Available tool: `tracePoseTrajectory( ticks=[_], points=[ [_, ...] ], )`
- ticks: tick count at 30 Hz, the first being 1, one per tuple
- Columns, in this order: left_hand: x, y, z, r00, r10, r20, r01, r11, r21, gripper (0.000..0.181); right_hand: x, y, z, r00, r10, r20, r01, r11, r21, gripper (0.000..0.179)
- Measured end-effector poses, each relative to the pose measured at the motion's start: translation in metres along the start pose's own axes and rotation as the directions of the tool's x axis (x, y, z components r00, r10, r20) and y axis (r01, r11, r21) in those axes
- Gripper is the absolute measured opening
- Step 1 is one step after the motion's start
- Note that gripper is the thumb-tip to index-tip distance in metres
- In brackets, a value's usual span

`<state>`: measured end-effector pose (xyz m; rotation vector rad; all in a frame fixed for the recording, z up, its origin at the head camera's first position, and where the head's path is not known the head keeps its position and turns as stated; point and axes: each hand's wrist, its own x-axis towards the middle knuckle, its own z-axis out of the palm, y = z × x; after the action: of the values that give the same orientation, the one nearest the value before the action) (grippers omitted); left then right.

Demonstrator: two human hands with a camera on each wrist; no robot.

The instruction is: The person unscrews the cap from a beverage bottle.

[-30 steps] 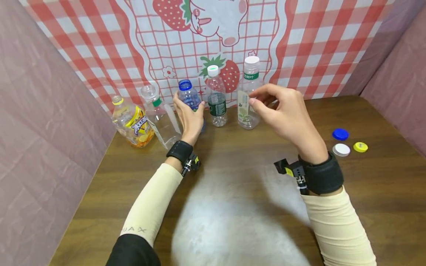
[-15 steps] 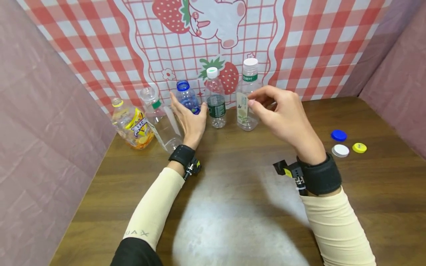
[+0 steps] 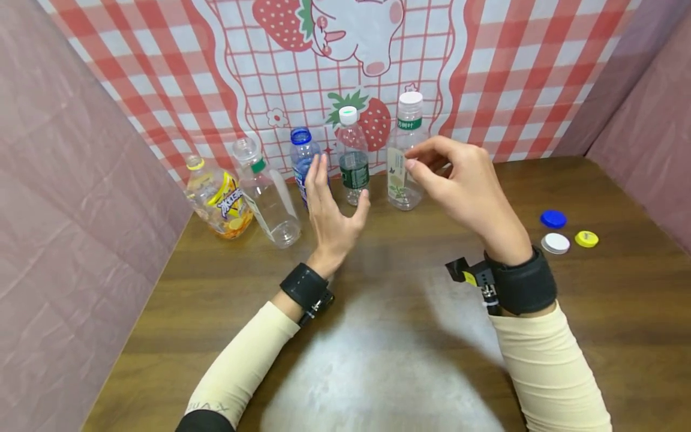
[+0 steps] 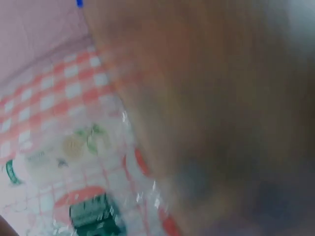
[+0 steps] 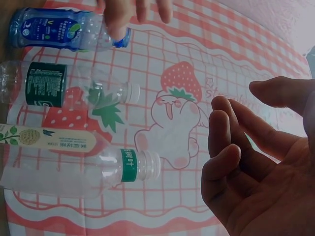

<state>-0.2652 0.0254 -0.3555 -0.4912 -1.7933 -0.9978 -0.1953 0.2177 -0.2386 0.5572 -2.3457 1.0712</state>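
Observation:
My left hand (image 3: pixel 335 222) is held up with straight fingers and the thumb spread, holding nothing. Its fingers overlap the blue-necked bottle (image 3: pixel 300 157) in the head view; that bottle stands upright with no cap on. Just right of the hand stands a clear bottle with a dark green label (image 3: pixel 354 174) and a white cap. My right hand (image 3: pixel 464 186) hovers in front of a taller white-capped bottle (image 3: pixel 396 180) with a green neck band. In the right wrist view its fingers (image 5: pixel 224 132) are loosely bent, the thumb apart from them, nothing between.
At the left stand two capless bottles, a yellow-labelled one (image 3: pixel 224 204) and a large clear one (image 3: pixel 270 207). A blue cap (image 3: pixel 553 219), a white cap (image 3: pixel 555 243) and a yellow cap (image 3: pixel 586 239) lie on the wooden table (image 3: pixel 388 360) at the right. A checkered cloth (image 3: pixel 513 72) hangs behind.
My left hand has come away from around the blue-necked bottle, moving right and toward me, its fingers straightening. The bottle stays standing. My right hand has barely moved.

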Motion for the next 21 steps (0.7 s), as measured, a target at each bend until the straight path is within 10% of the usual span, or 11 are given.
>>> tracePoseTrajectory(
  ticks=[5,12,21],
  points=[
    [0.007,0.009,0.002,0.983,-0.133,0.126,0.153,0.973,-0.171,0.085,0.0,-0.001,-0.002,1.0,0.004,0.009,-0.005,1.0,0.012,0.025],
    [0.029,-0.023,0.036,0.887,-0.345,0.305,0.373,0.927,-0.035,0.107,-0.001,0.003,-0.001,1.0,0.004,0.017,-0.004,1.0,0.017,0.025],
    [0.052,-0.045,0.074,0.783,-0.527,0.33,0.545,0.837,0.044,0.109,0.0,0.004,0.0,1.0,-0.003,0.02,0.002,1.0,0.026,0.024]
  ],
)
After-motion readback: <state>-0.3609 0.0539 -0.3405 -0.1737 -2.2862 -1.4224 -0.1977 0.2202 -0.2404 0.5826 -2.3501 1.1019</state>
